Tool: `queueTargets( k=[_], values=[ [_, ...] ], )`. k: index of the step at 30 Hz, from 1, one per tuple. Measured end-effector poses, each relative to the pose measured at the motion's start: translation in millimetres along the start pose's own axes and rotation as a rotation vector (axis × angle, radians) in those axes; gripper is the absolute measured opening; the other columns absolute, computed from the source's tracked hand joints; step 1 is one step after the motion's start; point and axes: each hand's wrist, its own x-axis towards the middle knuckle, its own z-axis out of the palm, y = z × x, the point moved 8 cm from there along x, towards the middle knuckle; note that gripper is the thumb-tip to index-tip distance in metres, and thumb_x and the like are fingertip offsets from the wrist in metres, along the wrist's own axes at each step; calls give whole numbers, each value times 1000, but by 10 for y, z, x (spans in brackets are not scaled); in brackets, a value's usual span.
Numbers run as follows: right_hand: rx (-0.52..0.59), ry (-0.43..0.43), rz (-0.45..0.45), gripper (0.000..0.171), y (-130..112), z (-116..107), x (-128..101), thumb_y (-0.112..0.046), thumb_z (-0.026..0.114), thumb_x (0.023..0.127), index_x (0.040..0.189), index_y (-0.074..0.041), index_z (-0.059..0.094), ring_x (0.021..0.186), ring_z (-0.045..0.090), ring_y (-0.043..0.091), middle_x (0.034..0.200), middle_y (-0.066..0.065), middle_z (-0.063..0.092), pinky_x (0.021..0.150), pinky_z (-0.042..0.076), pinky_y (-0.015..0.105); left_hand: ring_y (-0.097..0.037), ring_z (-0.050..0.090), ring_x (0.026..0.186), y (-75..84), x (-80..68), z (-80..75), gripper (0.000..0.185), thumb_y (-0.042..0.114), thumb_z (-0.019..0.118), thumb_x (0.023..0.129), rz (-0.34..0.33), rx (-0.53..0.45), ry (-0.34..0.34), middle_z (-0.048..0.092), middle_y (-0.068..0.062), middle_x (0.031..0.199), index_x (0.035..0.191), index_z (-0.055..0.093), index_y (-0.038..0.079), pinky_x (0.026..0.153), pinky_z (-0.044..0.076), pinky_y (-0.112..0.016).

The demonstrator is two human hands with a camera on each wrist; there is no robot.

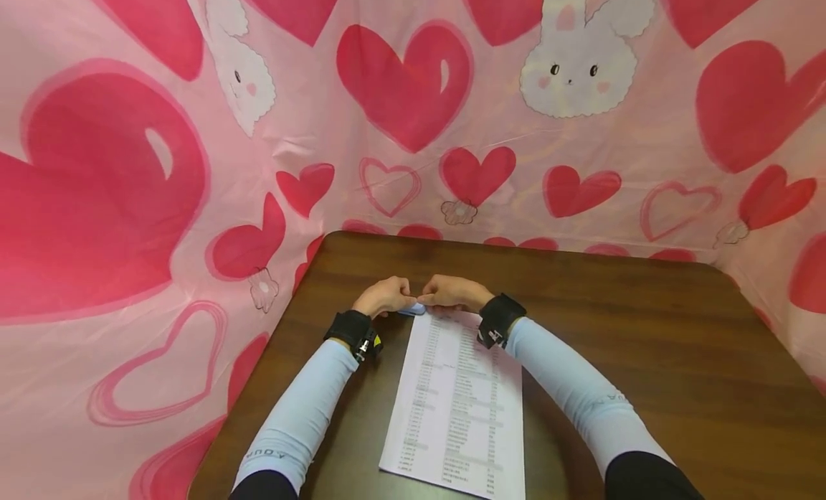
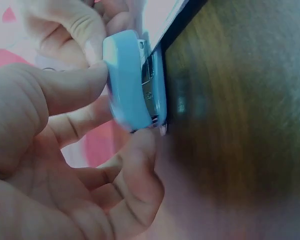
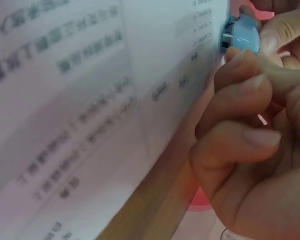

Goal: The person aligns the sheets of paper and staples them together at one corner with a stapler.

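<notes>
A small light-blue stapler (image 2: 127, 80) stands at the top left corner of a printed paper stack (image 1: 461, 407); the paper's corner lies between its upper and lower arms. My left hand (image 1: 386, 296) grips the stapler, thumb on its top cover and curled fingers around its back end, as the left wrist view shows. Opposite, my right hand (image 1: 453, 292) pinches the front part of the stapler by the paper corner. Its other fingers (image 3: 235, 145) are curled beside the sheet. In the head view the hands hide most of the stapler (image 1: 413, 309).
The paper lies on a dark brown wooden table (image 1: 645, 356). Behind and to the left hangs a pink curtain (image 1: 413, 184) with hearts and rabbits. Black wrist straps with cameras (image 1: 351, 333) sit on both wrists, over light-blue sleeves.
</notes>
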Motion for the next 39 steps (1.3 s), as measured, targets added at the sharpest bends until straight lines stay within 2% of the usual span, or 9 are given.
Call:
queueTargets(
  k=[6,12,18,20,25,28,31,34,39],
  values=[
    [10,-24,-24,33,8,76,35,-27,57,100,82,-2,68,43,37,9,59,1,50,40,27,21,-20,56,82,-56,-12,37,22,29,65,94,-19,-29,-26,52,-3,83,87,53,11,60,50,-32],
    [14,-15,-28,34,27,60,73,-28,56,100,77,-5,66,42,36,9,57,1,48,41,25,22,-21,56,81,-15,5,-7,22,27,65,93,5,-22,-46,52,-4,84,85,52,11,62,52,-34],
    [64,-74,-9,37,73,153,82,-30,54,100,75,-5,64,40,34,8,54,0,48,40,26,22,-21,57,81,-71,-8,33,24,28,66,93,-12,-31,-74,56,-5,88,84,51,12,61,53,-34],
    [35,-66,-16,36,51,132,87,-29,56,100,76,-4,66,41,34,8,55,0,48,41,26,22,-20,56,80,-84,-12,24,24,28,67,92,-16,-34,-50,54,-4,86,84,52,12,60,52,-33],
    [-74,-22,10,33,18,16,97,-30,62,96,75,-6,68,45,34,9,56,-3,44,44,25,23,-20,53,73,-66,-12,-9,23,33,69,91,24,-2,24,51,-2,80,87,57,13,56,45,-31],
    [-118,-17,27,31,8,-13,76,-32,63,95,75,-8,66,46,35,10,55,-5,41,44,27,23,-21,53,71,-98,-21,5,24,36,69,90,17,-12,22,54,-3,82,94,62,14,57,43,-30],
    [-153,22,3,30,-61,-58,32,-32,65,94,75,-9,64,47,37,11,56,-5,40,44,28,24,-21,55,76,-124,-36,-18,25,38,68,90,9,-26,34,60,-4,89,100,65,15,62,44,-30],
    [-183,76,-16,27,-146,-118,-30,-32,67,93,77,-11,67,49,41,11,58,-4,44,45,32,24,-22,58,84,-86,-61,-77,28,37,68,91,39,-9,58,66,-5,97,104,68,13,70,47,-35],
    [-270,119,-19,20,-272,-176,-143,-33,71,90,88,-13,68,60,50,13,70,-2,55,53,40,25,-21,62,95,23,-101,-129,32,36,71,88,108,96,59,70,-4,109,110,69,12,84,52,-42]
  ],
)
